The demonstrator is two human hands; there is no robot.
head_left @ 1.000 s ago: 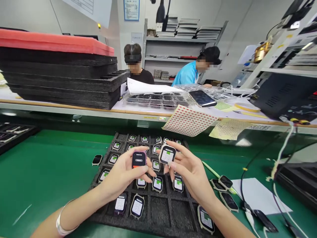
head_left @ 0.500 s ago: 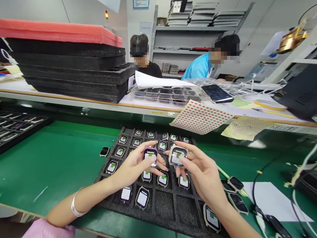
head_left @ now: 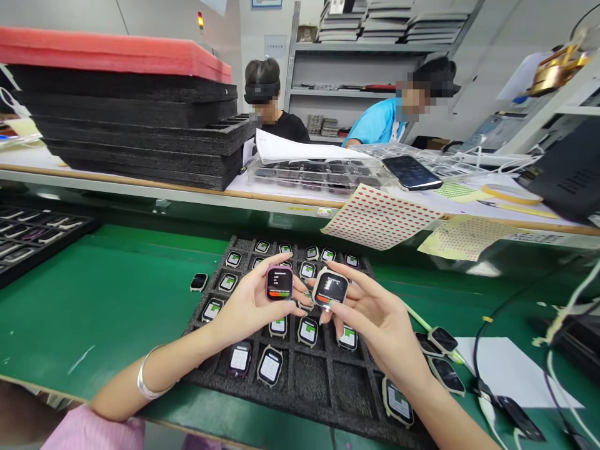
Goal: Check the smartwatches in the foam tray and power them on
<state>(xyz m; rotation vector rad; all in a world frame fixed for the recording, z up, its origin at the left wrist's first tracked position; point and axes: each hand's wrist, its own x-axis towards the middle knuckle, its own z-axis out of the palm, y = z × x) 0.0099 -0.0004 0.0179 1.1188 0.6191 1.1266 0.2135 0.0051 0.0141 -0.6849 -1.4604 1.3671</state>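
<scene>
My left hand (head_left: 255, 300) is closed around a purple smartwatch case (head_left: 280, 283), thumb along its lower side. In my right hand (head_left: 375, 306) I grip a silver smartwatch case (head_left: 330, 288), with the thumb at its lower edge. Both screens are dark, with small white text and a red and green strip near the bottom. The two watches are held side by side over a black foam tray (head_left: 309, 409). Several watches with lit white and green screens sit in its compartments, among them a purple one (head_left: 240, 358) and a silver one (head_left: 270, 365). My hands hide part of the tray.
One watch (head_left: 199, 282) lies left of the tray, and several dark-screened watches (head_left: 446, 374) lie right of it by white paper (head_left: 510, 369) and cables. Stacked foam trays (head_left: 140, 137) and a phone (head_left: 411, 172) occupy the shelf ahead. Two people are beyond it.
Both held watch screens have switched from white and green pages to dark ones with text and a coloured strip. My left thumb has moved down off its screen.
</scene>
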